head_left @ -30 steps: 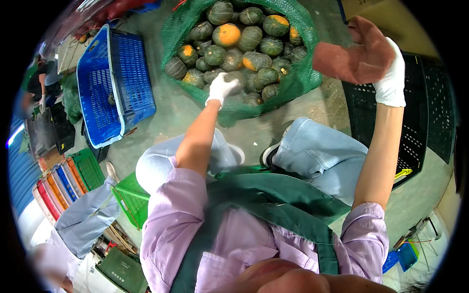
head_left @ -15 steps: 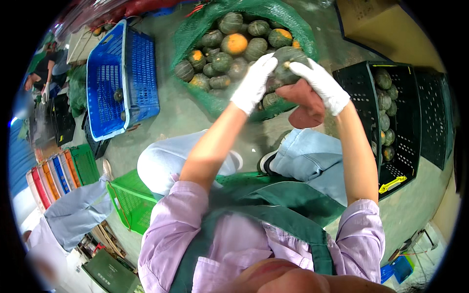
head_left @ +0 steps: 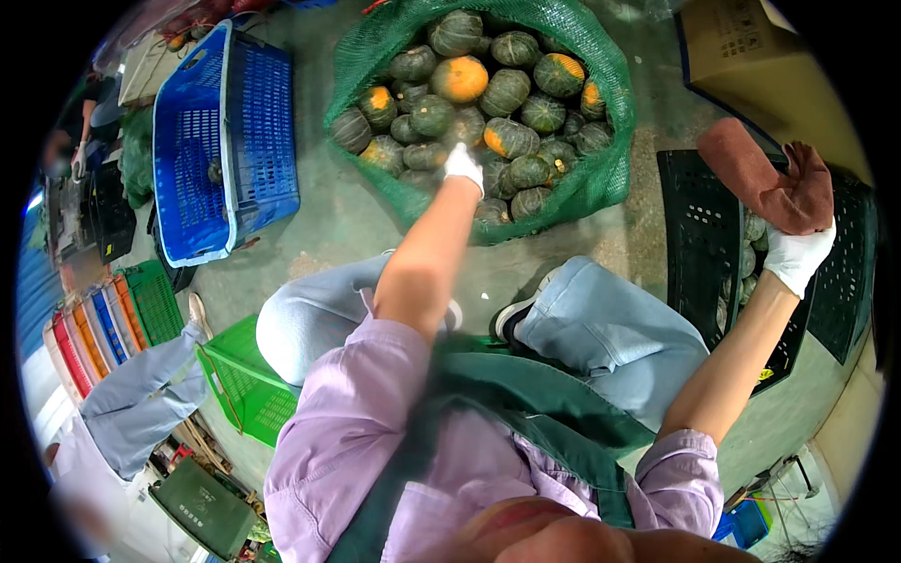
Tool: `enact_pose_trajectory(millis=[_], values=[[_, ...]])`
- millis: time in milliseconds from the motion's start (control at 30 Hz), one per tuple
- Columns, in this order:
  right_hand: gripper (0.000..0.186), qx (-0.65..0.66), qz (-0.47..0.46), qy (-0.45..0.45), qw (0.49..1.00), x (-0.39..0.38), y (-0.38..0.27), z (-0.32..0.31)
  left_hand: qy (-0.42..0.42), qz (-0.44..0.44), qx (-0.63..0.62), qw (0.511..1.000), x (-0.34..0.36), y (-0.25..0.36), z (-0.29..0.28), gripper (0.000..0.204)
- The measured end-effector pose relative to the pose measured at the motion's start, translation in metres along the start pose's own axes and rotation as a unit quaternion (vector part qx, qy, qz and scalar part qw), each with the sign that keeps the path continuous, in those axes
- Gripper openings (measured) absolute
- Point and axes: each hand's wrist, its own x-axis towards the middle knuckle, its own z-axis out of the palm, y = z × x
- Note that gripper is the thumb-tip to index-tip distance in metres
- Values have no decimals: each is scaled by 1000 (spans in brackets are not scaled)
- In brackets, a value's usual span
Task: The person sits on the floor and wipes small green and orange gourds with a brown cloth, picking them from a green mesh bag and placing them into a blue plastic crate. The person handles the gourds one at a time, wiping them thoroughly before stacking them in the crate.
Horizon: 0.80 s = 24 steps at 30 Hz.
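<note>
Obs.: pumpkins (head_left: 434, 116), dark green, ribbed, some w/ orange patches, lie heaped in the open green mesh bag (head_left: 618, 103) on the floor (head_left: 319, 225) in front of us. Our L hand (head_left: 464, 171), in a white glove, is at the near side of the heap; fingers blurred, so we can't tell if its grip is wide, narrow or on a pumpkin. Our R hand (head_left: 798, 255), also gloved, has its grip closed on a brown cloth (head_left: 765, 183), held up over the black crate (head_left: 699, 202); cloth hides most of the fingers.

Handling (our est.): pumpkins prob. heavy for their size, stiff, hard rind; may bruise or crack if dropped. Smooth skin under glove fabric could slip a bit; ribs should help. Best hold: spread fingers round the widest part, palm partly under, not by the stem. Cloth looks light, soft, limp; any fold will do.

Containers: black crate, R side, has more pumpkins in it, partly hidden behind our R hand & forearm. Blue crate (head_left: 263, 131), L side, tilted in view, shows a small dark round item (head_left: 215, 171), prob. a pumpkin. Cardboard box (head_left: 741, 66) beyond black crate; contents n/v. Bright green crate (head_left: 267, 375) by our L knee; can't make out contents.
</note>
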Motion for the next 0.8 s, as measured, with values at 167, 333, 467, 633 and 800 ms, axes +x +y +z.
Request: enact_pose_trajectory(millis=[167,333,467,633,800], values=[[57,-178,-119,-152,965,2,12,19,0,-5,-95,995,-4,15,30,73],[64,-140,-74,-174,972,9,22,13,-18,-13,-112,994,-3,13,27,82],[64,-189,-144,-231,943,7,25,23,6,10,-188,982,5,14,15,67],[52,-98,-94,-194,972,0,19,41,-45,69,-154,985,-26,11,6,57],[51,3,-21,-203,979,-10,10,43,-135,146,-67,978,-97,11,-1,42]])
